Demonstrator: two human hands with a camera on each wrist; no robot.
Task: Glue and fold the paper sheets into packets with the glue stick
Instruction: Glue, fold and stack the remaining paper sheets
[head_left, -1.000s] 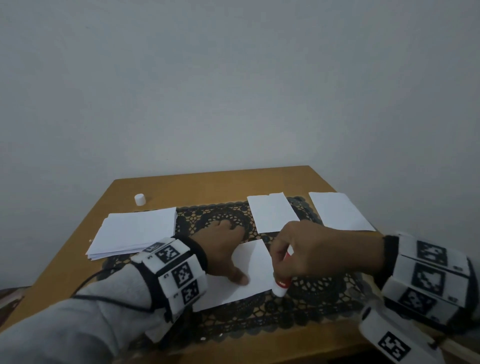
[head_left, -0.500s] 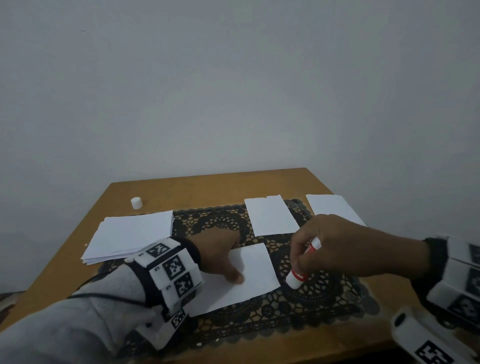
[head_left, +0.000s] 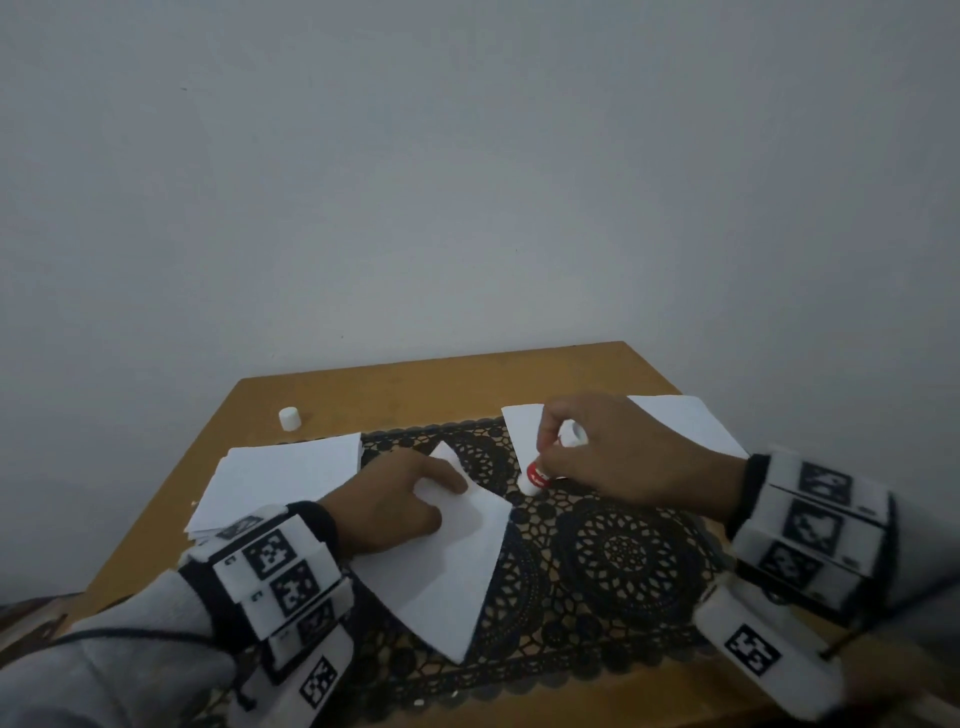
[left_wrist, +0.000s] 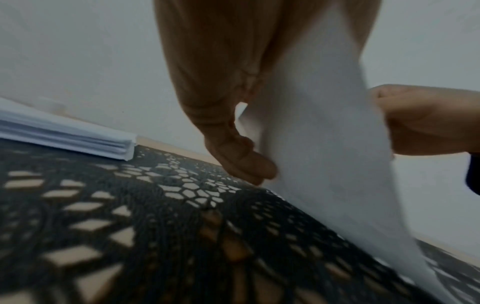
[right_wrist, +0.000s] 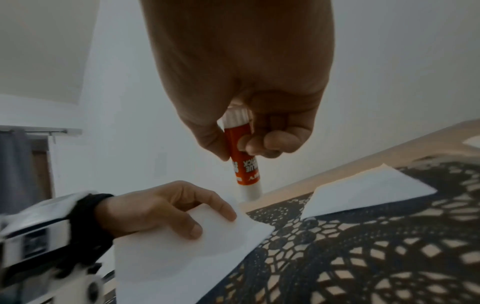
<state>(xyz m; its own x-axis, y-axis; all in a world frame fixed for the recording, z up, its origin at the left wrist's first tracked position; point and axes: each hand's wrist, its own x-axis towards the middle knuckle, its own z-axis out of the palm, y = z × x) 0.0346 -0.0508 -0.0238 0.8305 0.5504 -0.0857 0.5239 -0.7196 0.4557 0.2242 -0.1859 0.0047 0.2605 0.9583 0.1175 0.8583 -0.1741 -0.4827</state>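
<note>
While left hand (head_left: 387, 506) pinches paper sheet (head_left: 452, 566) lifted off lace mat (head_left: 618, 551), right hand (head_left: 608, 449) grips glue stick (head_left: 537, 474).

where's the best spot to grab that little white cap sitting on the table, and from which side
Take the cap by its round side wall, thumb and forefinger on opposite sides, coming straight down from above. It appears to stand upright on the bare wooden table past the paper stack, with nothing touching it, so any side is free. The left hand is nearer, though it now holds a sheet.
</note>
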